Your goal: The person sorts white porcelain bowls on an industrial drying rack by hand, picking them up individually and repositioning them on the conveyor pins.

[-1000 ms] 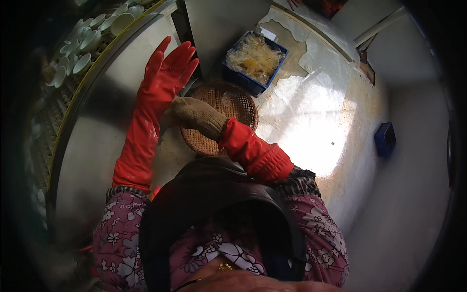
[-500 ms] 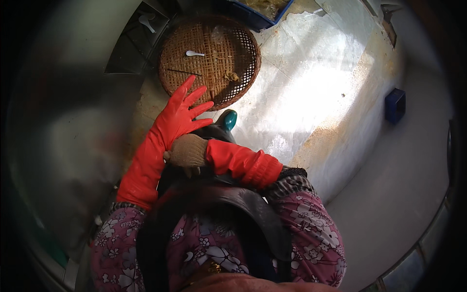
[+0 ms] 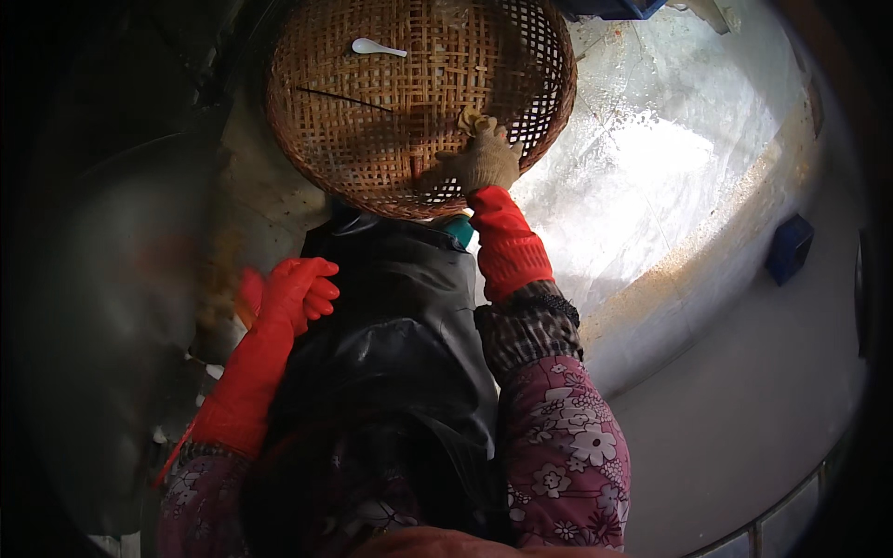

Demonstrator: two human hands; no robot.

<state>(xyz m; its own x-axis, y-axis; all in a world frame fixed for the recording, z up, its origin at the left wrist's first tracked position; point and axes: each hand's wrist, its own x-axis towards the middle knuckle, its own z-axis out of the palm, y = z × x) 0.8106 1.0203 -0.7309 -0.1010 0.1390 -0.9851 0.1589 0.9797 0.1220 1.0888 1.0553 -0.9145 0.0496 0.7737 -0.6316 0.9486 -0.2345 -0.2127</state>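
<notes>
My right hand (image 3: 487, 160), in a knitted tan glove with a red rubber cuff, reaches into the round wicker basket (image 3: 307, 172). Its fingers are closed on a small, crumpled yellow-brown piece (image 3: 469, 118), partly hidden by the glove. My left hand (image 3: 296, 290) wears a long red rubber glove and hangs beside my black apron (image 3: 400, 316). Its fingers curl inward, with nothing visible in them. Inside the basket lie a white spoon (image 3: 379, 47) and a thin dark stick (image 3: 344, 98).
A blue bin (image 3: 614, 7) stands beyond the basket, cut off by the upper edge. On the right is a small dark-blue container (image 3: 790, 249). Sunlight glares on the pale, wet-looking floor (image 3: 642, 205). A blurred greyish surface (image 3: 130, 270) lies along my left side.
My right hand has moved from beside my left wrist into the basket, onto the crumpled piece. My left hand has drawn back, its spread fingers now curled. The view has shifted, so the basket looks larger.
</notes>
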